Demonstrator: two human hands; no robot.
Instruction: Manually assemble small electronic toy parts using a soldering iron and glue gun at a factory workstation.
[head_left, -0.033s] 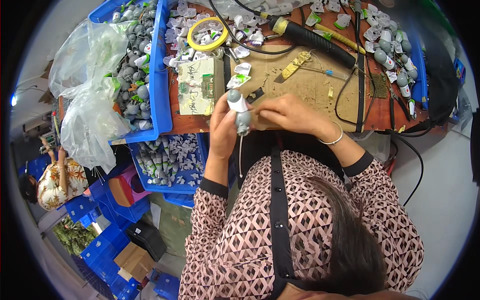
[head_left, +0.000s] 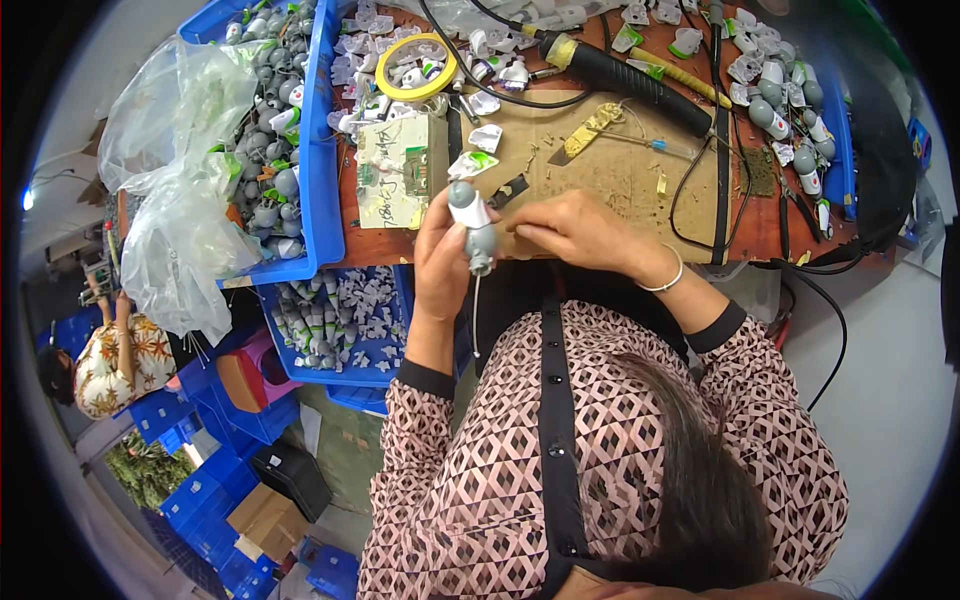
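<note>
At the desk's near edge we see the left hand closed around a small grey plastic figure, rounded head up, a thin wire dangling below. The right hand pinches at its side, fingertips together.

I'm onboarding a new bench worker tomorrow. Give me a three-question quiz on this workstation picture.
1. True or false: the left hand holds a small grey part with a thin wire hanging below it.
2. Where does the yellow tape ring lie? A) in the blue bin B) on the bench among white parts C) on the floor
3. Fill in: the right hand wears a ____ at the wrist.

Key: 1 true; 2 B; 3 bracelet.
</note>
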